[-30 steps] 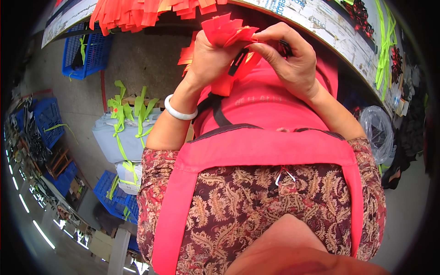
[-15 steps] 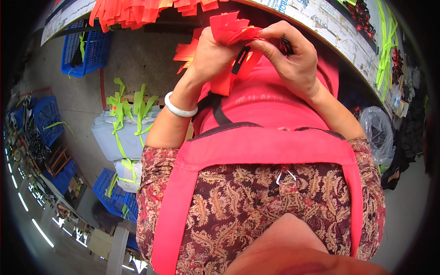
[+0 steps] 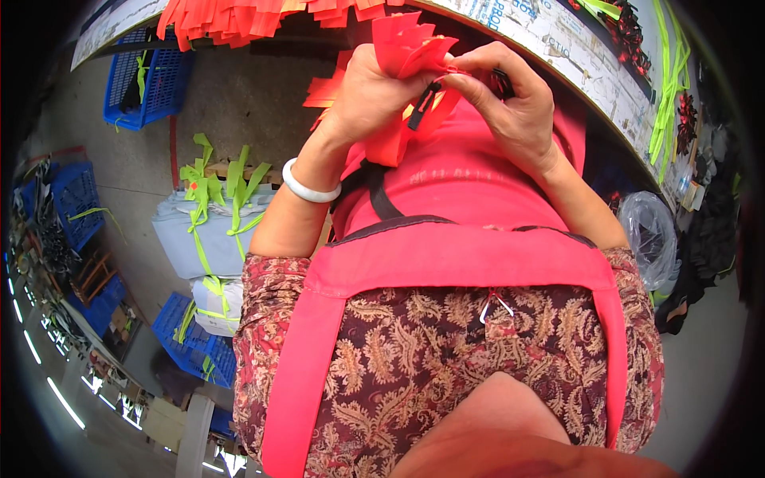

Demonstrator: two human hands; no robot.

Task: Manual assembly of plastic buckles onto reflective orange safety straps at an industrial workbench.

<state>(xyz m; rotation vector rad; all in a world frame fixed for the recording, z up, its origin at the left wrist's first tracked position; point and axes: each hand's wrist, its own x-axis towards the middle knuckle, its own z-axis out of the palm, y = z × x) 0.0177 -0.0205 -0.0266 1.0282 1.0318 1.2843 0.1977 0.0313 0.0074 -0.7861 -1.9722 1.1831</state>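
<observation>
While both hands stay raised at the counter edge as they were a moment ago, the bundle of red strips now stands a little higher and more upright above the left hand, and the right hand has drawn its fingertips closer in against the bundle. The left hand is closed around the lower part of the red strips, its grip wrapped round them so that the fanned tops stick up past the thumb side. The right hand pinches at the bundle's right edge, thumb and forefinger shut on the red material just beside a small black clip, which hangs directly below the pinch, between the two hands and touching the strips. Whether the clip itself is gripped cannot be told. A white bangle sits on the left wrist, below the bundle. Beyond the bundle the curved edge of the counter runs to the right, with more red strips heaped on it to the upper left. Left of the bundle, the floor opens out toward a blue crate and grey stacks tied with green straps, well apart from the hands; a clear plastic bag lies to the right.
</observation>
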